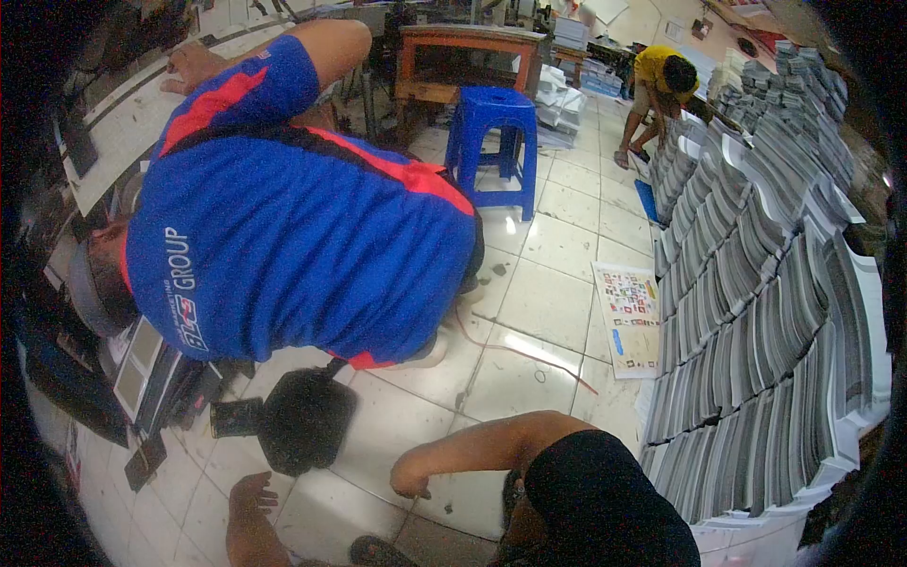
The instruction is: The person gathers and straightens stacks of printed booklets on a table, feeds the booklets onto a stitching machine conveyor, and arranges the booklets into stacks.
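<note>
My left hand is low in the view with its fingers spread apart, holding nothing. It is nearest to a dark, flat-topped object on the tiled floor, whose kind I cannot tell. My right hand hangs over the floor tiles at the end of a bent arm in a black sleeve. Its fingers are curled in, and no object shows in them. A small black case or device lies beside the dark object. Between my hands, part of a dark shoe or sandal shows at the bottom edge.
A person in a blue and red shirt leans over a work surface close on the left. Long stacks of printed sheets line the right. Behind are a blue stool, a wooden table and another person in yellow, bending.
</note>
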`<state>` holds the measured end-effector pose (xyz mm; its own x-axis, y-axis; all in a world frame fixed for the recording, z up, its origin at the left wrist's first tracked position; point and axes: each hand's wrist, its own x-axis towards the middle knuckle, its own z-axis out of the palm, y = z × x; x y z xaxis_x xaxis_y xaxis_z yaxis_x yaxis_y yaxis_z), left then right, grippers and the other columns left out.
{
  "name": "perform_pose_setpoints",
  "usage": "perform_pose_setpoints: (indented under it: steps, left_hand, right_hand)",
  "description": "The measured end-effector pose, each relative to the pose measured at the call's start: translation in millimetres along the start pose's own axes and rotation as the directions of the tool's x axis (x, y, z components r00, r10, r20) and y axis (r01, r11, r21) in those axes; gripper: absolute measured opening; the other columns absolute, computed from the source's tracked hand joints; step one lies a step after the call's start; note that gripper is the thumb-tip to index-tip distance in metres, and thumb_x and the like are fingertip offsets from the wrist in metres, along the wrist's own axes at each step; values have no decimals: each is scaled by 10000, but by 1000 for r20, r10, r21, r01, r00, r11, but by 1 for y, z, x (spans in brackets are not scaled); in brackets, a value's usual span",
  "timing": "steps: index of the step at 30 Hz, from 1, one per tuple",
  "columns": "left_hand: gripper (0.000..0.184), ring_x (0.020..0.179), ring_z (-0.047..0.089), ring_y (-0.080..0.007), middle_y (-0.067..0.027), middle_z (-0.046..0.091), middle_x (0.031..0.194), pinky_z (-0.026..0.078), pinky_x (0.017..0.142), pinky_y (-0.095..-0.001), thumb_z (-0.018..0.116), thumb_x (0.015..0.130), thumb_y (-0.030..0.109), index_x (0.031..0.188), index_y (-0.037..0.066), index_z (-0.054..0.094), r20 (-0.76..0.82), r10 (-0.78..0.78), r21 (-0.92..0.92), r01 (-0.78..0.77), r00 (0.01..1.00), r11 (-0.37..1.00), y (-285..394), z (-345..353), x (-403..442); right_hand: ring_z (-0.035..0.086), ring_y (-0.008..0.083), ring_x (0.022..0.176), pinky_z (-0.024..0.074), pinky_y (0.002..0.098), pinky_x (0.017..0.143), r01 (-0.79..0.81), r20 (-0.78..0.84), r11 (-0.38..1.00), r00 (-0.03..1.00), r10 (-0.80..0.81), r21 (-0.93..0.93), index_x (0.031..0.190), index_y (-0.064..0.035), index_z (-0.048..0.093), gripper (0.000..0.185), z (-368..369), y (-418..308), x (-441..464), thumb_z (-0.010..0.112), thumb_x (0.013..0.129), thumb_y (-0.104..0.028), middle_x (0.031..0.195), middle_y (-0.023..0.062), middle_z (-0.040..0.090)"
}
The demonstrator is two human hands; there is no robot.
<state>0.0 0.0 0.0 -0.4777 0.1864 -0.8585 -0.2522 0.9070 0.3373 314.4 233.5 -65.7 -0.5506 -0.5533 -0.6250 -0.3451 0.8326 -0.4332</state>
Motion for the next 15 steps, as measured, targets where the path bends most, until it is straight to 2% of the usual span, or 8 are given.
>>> perform_pose_setpoints:
  steps: [3,9,12,14,15]
  left_hand:
    - [616,782,650,-334,-219,653,941,472,697,-494,632,817,473,1191,12,469,-1,28,-17,-28,1000,999,-1,3,-2]
    - [610,786,650,-338,-221,652,940,475,703,-490,630,824,471,1182,4,468,20,-11,-8,11,1000,1000,1,-1,3]
    - [604,786,651,-336,-220,652,941,477,705,-484,627,832,465,1187,3,466,-11,-21,16,21,1000,1000,5,1,2]
    - [563,773,651,-328,-221,651,939,474,693,-482,626,837,447,1165,12,484,-9,-38,13,38,999,999,5,0,6]
    - [563,773,651,-328,-221,651,939,474,693,-482,626,837,447,1165,12,484,-10,-38,13,38,999,999,4,0,4]
  right_hand:
    - [650,337,830,518,459,736,30,31,999,999,-31,13,890,-36,711,331,-8,-8,-12,799,644,-239,900,186,685]
    - [650,311,888,528,436,767,90,22,996,996,-91,16,992,-80,703,449,-5,-2,-1,829,597,-250,965,128,691]
    - [650,301,904,531,428,779,113,79,990,991,-106,-86,1022,-103,699,487,-14,-6,-7,837,583,-263,980,116,690]
    - [649,303,905,531,429,779,23,-19,998,1000,-22,54,1010,-102,703,464,-12,-7,-15,833,591,-255,982,114,690]
    - [649,303,905,531,429,779,23,-20,998,1000,-22,53,1010,-102,703,464,-14,-8,-13,833,591,-255,982,114,690]
